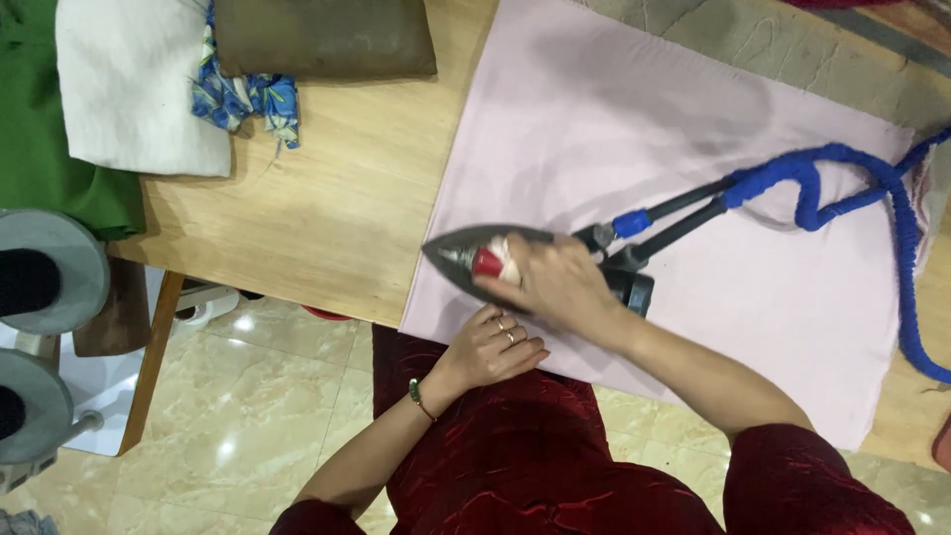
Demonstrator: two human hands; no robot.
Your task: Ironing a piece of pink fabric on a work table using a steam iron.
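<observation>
A pale pink cloth (634,129) lies flat on a wooden table (327,218). A dark steam iron (466,253) with a red knob rests on the cloth near its front left corner, tip pointing left. My right hand (560,287) grips the iron's handle from above. My left hand (490,347), with rings and a green bracelet on the wrist, rests with curled fingers on the cloth's near edge just below the iron. A blue-wrapped hose (842,193) runs from the iron's back to the right.
Folded fabrics sit at the table's far left: a white one (134,84), a green one (40,149), a blue patterned one (248,99) and a brown one (322,38). Two grey round objects (45,267) stand left of the table over a tiled floor (267,416).
</observation>
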